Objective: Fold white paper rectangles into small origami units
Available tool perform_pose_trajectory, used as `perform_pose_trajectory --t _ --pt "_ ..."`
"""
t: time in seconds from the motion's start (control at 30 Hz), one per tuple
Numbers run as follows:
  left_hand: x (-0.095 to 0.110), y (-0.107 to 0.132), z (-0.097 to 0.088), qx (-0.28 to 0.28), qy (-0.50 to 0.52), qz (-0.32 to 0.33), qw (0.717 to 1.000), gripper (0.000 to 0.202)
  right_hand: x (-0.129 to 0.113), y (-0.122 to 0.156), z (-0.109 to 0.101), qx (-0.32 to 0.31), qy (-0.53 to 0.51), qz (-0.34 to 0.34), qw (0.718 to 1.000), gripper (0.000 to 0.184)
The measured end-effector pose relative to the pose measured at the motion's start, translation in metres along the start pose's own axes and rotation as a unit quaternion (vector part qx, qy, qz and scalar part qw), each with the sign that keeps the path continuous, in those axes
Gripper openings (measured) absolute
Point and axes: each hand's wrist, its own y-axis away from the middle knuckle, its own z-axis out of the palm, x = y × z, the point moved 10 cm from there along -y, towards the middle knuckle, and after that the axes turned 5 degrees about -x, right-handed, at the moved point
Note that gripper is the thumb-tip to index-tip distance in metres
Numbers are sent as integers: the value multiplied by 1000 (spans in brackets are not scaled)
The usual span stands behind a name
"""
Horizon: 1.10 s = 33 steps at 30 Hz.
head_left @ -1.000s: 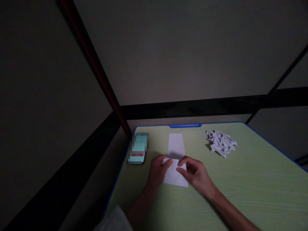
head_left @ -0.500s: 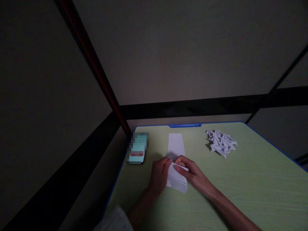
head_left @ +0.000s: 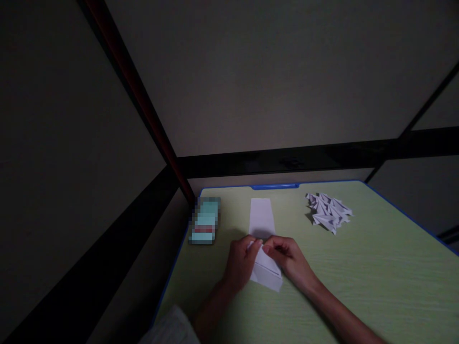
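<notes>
Head view: white sheet (head_left: 268,277), flat on green table (head_left: 358,286) one second ago, now doubled lengthwise — crease seemingly not yet pressed. Left hand (head_left: 239,263), right hand (head_left: 291,262) both curled, fingertips pinching sheet's far end.

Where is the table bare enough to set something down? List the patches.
Widest: the green top right of the right hand, nearer than the folded planes. Smaller: the gap between the plain strip and the planes. Crowded: both hands on the folded sheet, left hand near the blurred pack.
</notes>
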Motion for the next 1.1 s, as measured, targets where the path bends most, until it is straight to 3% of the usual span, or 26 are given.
perform_pose_trajectory --t 0.13,0.3,0.43,0.63,0.8,0.93,1.1 --pt "-7 -2 4 -29 43 -25 998 19 -3 2 0 2 27 -8 1000 27" --pt "3 -2 -7 5 -22 -3 1000 24 -4 -1 -4 8 70 -15 997 29" --pt "-6 -3 -11 28 -16 -37 999 29 -1 -4 -9 20 73 -9 997 37" --pt "-11 -3 -17 58 0 -32 998 38 8 -3 -2 -34 27 39 998 41" --pt "-6 1 -22 72 -22 -19 997 37 -5 -2 6 -116 0 6 993 35" --pt "-4 3 -26 98 -28 -9 995 37 -8 -3 1 -105 -41 -5 994 33" --pt "-11 7 -40 174 13 -22 984 32 -5 -1 5 -75 -101 -4 992 46"
